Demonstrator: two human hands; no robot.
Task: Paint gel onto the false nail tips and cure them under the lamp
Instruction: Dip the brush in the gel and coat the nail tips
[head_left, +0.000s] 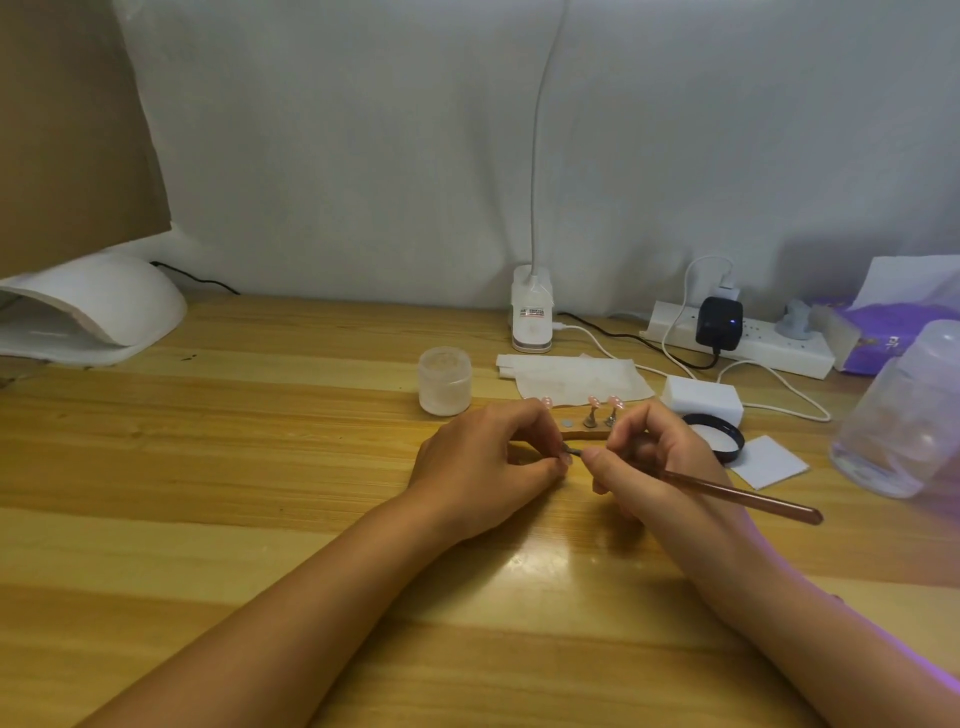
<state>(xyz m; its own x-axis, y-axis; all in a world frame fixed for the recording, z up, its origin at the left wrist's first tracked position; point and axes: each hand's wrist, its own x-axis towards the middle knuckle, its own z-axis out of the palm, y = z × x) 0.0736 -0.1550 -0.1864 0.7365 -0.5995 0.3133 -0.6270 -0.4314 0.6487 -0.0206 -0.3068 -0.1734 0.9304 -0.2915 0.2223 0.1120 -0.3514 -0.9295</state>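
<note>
My left hand (485, 462) pinches a small nail tip on its stand between thumb and fingers at the table's middle. Held in my right hand (660, 457) is a brown-handled gel brush (737, 493), whose tip touches the nail tip at my left fingertips. Just behind my hands a wooden holder strip (584, 435) carries two pink nail tips on metal stands (602, 410). An open frosted gel jar (444, 381) stands behind my left hand. The white curing lamp (98, 312) sits at the far left.
The jar's black lid (719, 434) lies right of my hands, beside a white pad (769, 461) and a white block (704, 397). Tissue (571, 379), a desk lamp base (531, 312), a power strip (753, 340) with cables, a clear bottle (898, 415) and a purple tissue pack (883, 332) line the back and right.
</note>
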